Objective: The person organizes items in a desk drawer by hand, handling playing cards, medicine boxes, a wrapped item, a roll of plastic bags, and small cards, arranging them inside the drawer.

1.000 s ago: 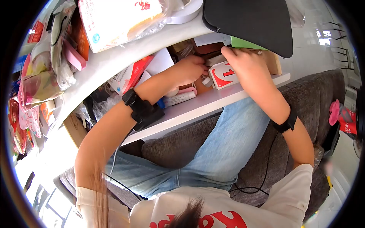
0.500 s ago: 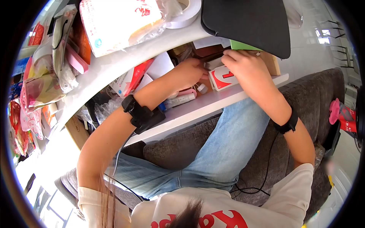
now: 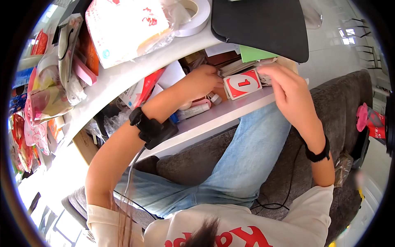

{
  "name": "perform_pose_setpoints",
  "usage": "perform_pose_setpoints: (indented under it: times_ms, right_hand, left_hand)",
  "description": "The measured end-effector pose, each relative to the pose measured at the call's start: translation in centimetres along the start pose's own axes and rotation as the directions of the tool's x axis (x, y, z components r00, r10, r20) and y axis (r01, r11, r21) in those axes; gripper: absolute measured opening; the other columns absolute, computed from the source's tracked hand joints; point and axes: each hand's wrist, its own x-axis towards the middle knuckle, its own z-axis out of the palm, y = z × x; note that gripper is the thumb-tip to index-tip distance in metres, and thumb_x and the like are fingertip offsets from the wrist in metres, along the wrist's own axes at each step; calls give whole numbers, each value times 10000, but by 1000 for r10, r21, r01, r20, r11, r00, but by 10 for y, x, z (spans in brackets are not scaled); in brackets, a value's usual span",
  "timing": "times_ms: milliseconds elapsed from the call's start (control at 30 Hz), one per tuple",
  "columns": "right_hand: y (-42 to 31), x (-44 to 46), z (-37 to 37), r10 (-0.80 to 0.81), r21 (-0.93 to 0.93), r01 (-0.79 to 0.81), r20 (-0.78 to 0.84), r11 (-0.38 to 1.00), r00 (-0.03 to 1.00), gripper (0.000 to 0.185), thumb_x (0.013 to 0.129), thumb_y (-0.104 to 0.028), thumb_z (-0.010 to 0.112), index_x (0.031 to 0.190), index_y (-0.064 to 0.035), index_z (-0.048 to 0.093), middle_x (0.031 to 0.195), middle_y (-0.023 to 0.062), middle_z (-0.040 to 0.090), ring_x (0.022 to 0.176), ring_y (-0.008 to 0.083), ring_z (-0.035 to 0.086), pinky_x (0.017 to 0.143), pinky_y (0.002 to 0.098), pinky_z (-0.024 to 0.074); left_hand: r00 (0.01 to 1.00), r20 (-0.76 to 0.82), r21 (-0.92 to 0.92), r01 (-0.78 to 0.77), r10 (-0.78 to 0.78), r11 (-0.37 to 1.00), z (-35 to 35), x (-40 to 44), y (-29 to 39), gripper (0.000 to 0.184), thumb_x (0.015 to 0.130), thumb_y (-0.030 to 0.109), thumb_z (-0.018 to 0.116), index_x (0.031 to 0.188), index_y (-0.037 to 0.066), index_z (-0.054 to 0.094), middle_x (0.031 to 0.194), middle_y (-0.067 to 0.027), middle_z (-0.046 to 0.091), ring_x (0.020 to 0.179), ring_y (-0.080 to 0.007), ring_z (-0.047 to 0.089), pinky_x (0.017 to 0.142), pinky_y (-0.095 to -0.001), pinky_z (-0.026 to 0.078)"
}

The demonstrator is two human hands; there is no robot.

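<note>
A white and red card marked "1" (image 3: 243, 84) lies face up in the opened drawer (image 3: 214, 119). My left hand (image 3: 202, 81) reaches into the drawer just left of the card, fingers curled; its fingertips are partly hidden, and what they hold, if anything, does not show. To the right of the card, my right hand (image 3: 290, 84) hovers above the drawer's edge, fingers stretched out, thumb apart. More cards (image 3: 265, 79) stand partly behind its fingers. Behind the "1" card is a row of stacked papers or cards (image 3: 234, 68).
A capped white tube (image 3: 193, 111), a small bottle (image 3: 214, 98) and a red and white box (image 3: 142, 88) fill the drawer's left side. On the tabletop above are a wrapped pack (image 3: 127, 31), a tape roll (image 3: 196, 18) and a black panel (image 3: 263, 26) overhanging the drawer.
My right hand has moved right and lifted off the "1" card, its fingers straightening. The card now shows fully. My left hand stays about where it was.
</note>
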Motion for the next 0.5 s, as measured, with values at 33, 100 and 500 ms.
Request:
perform_pose_setpoints:
  times_ms: [33, 100, 500]
  right_hand:
    - [1, -5, -4, 11, 8, -11, 2, 1000, 1000, 199, 772, 57, 478, 946, 12, 564, 934, 144, 608, 834, 321, 582, 720, 372, 466]
    - [5, -8, -6, 36, 12, -37, 36, 999, 999, 192, 786, 46, 476, 954, 11, 564, 951, 154, 606, 862, 325, 577, 738, 371, 462]
    - [22, -13, 25, 31, -90, -15, 177, 996, 984, 356, 895, -248, 469, 1088, 39, 554, 1198, 169, 531, 1066, 306, 517, 917, 377, 404]
  left_hand:
    - [1000, 4, 5, -7, 7, 1000, -1, 0, 2, 347, 864, 32, 439, 1181, -109, 436, 1094, -199, 579, 1010, -248, 577, 865, -291, 457]
    - [995, 4, 420, -89, 96, 903, -1, -10, 6, 363, 867, 60, 439, 1189, -107, 425, 1043, -207, 593, 968, -267, 590, 821, -304, 466]
    - [953, -71, 764, -138, 295, 631, 20, -9, 4, 218, 839, 140, 506, 920, -59, 473, 901, -223, 612, 769, -364, 604, 666, -396, 477]
